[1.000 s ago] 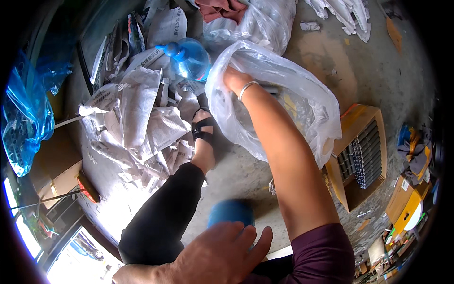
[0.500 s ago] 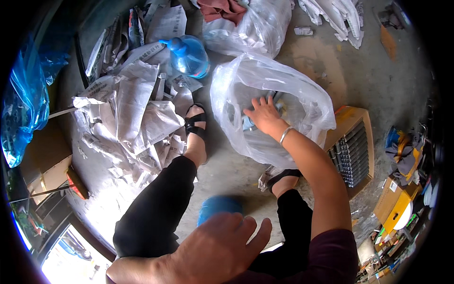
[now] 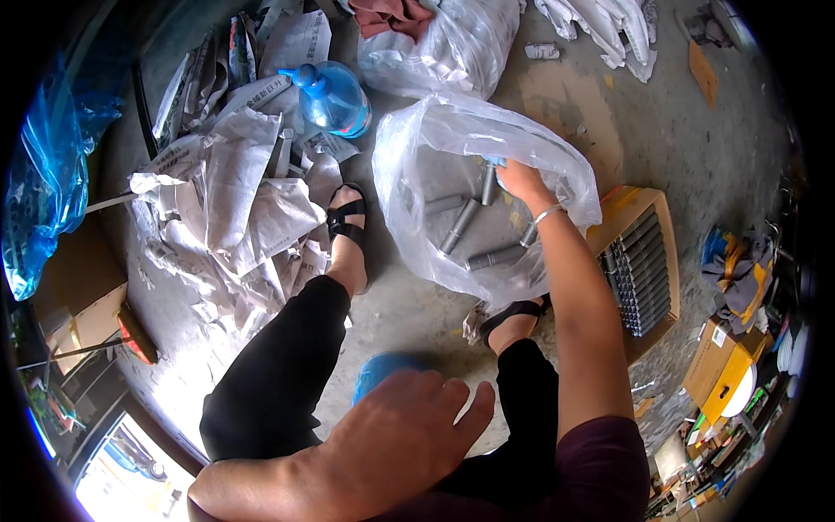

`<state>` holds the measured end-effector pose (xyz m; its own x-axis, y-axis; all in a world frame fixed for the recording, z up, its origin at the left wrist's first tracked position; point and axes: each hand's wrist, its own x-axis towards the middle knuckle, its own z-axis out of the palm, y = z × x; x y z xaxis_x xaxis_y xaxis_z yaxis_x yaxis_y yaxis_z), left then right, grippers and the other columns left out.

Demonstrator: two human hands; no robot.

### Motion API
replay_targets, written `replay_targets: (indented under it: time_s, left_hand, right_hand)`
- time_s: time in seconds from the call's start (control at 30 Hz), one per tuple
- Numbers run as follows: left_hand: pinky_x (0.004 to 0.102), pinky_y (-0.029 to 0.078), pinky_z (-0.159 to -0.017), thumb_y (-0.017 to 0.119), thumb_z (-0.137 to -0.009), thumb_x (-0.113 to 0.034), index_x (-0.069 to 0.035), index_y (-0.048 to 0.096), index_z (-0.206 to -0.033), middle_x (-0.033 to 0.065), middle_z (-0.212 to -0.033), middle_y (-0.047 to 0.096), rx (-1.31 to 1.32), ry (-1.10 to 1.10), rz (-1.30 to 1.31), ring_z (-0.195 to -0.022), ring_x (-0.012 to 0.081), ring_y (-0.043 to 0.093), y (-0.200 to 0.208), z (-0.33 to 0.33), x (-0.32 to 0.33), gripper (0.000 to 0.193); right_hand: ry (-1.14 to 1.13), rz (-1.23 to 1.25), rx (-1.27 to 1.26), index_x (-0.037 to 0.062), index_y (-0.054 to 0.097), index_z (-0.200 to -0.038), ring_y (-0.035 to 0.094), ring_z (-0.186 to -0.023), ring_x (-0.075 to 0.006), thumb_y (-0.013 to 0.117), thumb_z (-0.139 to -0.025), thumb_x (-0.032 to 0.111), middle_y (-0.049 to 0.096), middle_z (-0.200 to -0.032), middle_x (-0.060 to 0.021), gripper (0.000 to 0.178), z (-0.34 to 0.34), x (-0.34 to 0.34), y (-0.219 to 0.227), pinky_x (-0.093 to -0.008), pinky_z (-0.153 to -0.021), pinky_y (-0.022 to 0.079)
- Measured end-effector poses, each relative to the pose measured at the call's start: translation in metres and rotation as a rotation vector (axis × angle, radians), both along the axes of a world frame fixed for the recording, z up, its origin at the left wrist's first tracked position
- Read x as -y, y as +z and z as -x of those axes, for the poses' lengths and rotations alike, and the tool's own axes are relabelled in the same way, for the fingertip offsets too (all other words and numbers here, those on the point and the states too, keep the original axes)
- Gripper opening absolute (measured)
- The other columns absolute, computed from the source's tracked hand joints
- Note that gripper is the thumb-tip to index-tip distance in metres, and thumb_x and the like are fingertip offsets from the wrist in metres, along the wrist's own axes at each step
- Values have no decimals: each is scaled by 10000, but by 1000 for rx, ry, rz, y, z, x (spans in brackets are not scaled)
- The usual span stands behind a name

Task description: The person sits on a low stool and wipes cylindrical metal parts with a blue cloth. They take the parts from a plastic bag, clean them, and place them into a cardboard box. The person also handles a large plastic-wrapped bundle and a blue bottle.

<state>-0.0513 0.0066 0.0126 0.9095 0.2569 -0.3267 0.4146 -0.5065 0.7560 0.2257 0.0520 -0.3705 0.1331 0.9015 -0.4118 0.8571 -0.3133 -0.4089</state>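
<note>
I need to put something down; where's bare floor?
Mostly bare floor lies up and right of the open bag, between the paper at top and the box of tubes. Another patch: between the sandals. Crowded: newspaper and blue bottle, left; clutter, far right.

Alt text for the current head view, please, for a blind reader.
A right hand reaches into an open translucent plastic bag holding gray tubes, something blue at the fingertips; the left hand is in the foreground. Crumpled newspapers lie left, a packed carton right.

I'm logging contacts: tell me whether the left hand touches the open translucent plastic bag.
Apart. In the head view, grey floor shows between the left hand and the open translucent plastic bag.
</note>
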Motion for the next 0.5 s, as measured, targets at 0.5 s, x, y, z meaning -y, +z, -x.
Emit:
replay_targets:
  time_s: [0.5]
  left_hand:
    - [296,490,-720,565,-772,-115,35,548,-1148,103,-862,563,-40,-41,-95,-796,217,583,-10,1,19,406]
  right_hand:
    - [-7,496,302,77,529,-1210,585,-1072,-359,595,-837,280,609,-1157,-193,429,-33,54,43,-438,-875,469]
